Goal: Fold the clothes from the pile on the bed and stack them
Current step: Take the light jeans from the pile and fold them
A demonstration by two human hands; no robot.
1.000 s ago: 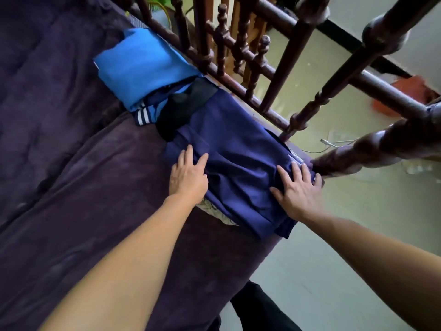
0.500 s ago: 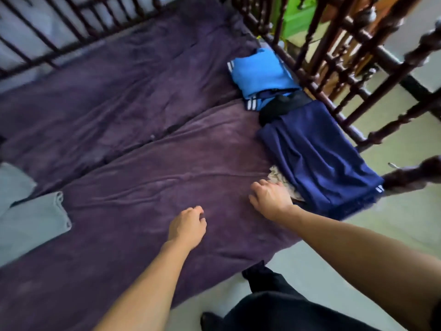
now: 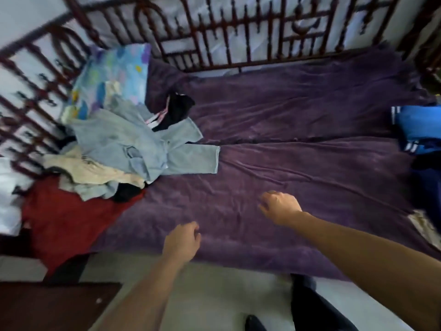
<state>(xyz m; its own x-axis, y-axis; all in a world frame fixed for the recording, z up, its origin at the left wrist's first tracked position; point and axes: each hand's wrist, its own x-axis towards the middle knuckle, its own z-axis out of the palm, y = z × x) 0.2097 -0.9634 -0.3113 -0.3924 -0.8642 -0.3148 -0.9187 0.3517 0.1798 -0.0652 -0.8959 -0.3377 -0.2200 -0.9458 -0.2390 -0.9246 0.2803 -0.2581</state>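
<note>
A loose pile of clothes [image 3: 124, 149] lies at the left of the bed: light blue-grey garments on top, a cream one, black pieces and a red cloth [image 3: 64, 218] under them. At the right edge sits the folded stack [image 3: 420, 130], bright blue above navy, partly cut off by the frame. My left hand [image 3: 182, 241] hovers over the bed's front edge with loosely curled fingers, holding nothing. My right hand [image 3: 280, 206] hangs above the purple bedspread [image 3: 298, 163], fingers loosely curled, also holding nothing. Both hands are well apart from the pile and the stack.
A dark red metal bed frame [image 3: 238, 34] runs along the far side and the left. A patterned blue pillow [image 3: 114, 75] lies at the far left corner. White cloth [image 3: 9, 201] shows at the left edge. Pale floor and my dark trouser leg [image 3: 310, 304] lie below.
Both hands have left the navy folded garment on the stack and moved left across the bed. My view has swung left, bringing the unfolded pile into sight.
</note>
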